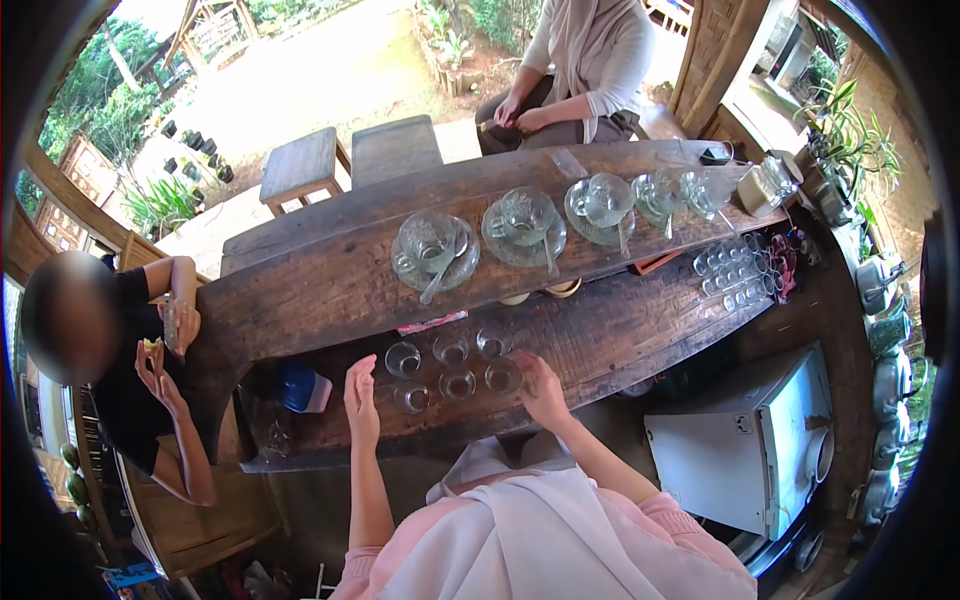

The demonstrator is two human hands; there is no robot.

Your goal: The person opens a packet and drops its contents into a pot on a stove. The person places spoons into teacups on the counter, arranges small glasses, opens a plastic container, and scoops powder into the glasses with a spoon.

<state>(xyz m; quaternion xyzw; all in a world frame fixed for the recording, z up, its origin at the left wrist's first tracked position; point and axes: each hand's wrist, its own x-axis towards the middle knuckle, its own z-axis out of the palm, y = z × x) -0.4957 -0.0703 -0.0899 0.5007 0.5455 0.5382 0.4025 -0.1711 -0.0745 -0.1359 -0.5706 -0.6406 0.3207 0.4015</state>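
Several clear glasses stand in two rows on the lower wooden shelf (pixel 600 335), one of them a front glass (pixel 457 383). My left hand (pixel 361 398) is upright at the left side of the group, fingers extended, holding nothing. At the group's right side, my right hand (pixel 541 388) is beside the front right glass (pixel 503 376), its fingers spread; whether they touch the glass is unclear. On the upper counter (pixel 320 290), glass cups such as the left one (pixel 427 240) sit on saucers with spoons.
More small glasses (pixel 735 272) stand at the shelf's right end, below a glass jar (pixel 766 187). A blue container (pixel 300 388) is at the left. One person (pixel 130 360) sits at the left holding food; another (pixel 575 80) sits across the counter. A white appliance (pixel 710 465) stands lower right.
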